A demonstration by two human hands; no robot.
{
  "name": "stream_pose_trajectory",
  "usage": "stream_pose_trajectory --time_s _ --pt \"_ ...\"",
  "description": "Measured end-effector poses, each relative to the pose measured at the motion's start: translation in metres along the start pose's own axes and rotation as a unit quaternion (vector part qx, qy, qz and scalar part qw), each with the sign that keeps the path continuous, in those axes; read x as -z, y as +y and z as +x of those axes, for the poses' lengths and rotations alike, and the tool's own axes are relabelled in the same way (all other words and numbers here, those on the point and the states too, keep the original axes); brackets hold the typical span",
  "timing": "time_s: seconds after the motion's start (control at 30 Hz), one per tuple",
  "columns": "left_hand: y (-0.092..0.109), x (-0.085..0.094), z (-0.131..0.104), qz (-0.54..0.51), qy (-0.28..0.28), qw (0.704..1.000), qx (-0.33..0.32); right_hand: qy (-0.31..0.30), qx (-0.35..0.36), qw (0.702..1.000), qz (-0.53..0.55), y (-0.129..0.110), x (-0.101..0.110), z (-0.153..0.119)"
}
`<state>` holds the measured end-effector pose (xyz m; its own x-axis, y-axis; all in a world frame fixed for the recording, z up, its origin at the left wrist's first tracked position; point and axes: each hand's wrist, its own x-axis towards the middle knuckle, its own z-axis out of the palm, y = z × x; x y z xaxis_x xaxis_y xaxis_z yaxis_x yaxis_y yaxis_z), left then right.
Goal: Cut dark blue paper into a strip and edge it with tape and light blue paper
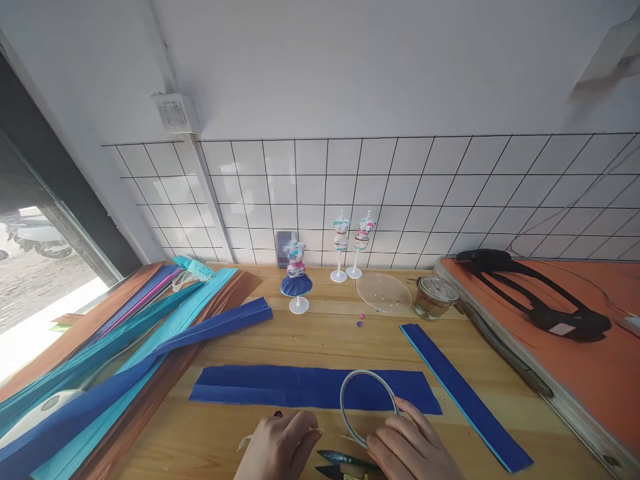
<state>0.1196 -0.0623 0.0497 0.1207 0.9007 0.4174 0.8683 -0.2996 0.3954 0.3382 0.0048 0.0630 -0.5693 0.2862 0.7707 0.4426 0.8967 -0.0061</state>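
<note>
At the bottom centre my left hand point(283, 443) is closed, fingers pressed together, with a small pale scrap showing at the fingertips; what it grips is too small to name. My right hand point(413, 443) holds a thin pale ring point(342, 399) by its right and lower side. The ring overlaps a flat dark blue strip point(280, 387) lying across the wooden table. Dark pointed blades of a tool point(345, 459) show between the hands, its lower part cut off by the frame. A second blue strip point(465, 397) lies diagonally at the right.
Long blue, teal and brown strips point(150, 360) cover the left side. Behind stand a small dress form in a blue skirt point(297, 285), two more forms point(341, 240), a clear disc point(384, 293) and a glass jar point(434, 298). An orange surface point(550, 360) with a black frame point(540, 293) is right.
</note>
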Motion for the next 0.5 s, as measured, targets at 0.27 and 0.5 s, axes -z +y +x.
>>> stream_pose_trajectory --time_s 0.27,0.5 --pt "0.004 0.003 -0.003 -0.036 -0.029 0.999 -0.011 -0.017 -0.004 1.0 0.005 -0.002 0.005 0.0" --pt "0.007 0.012 -0.005 -0.087 -0.103 0.976 0.172 -0.032 0.039 0.999 -0.017 -0.001 0.006 0.007"
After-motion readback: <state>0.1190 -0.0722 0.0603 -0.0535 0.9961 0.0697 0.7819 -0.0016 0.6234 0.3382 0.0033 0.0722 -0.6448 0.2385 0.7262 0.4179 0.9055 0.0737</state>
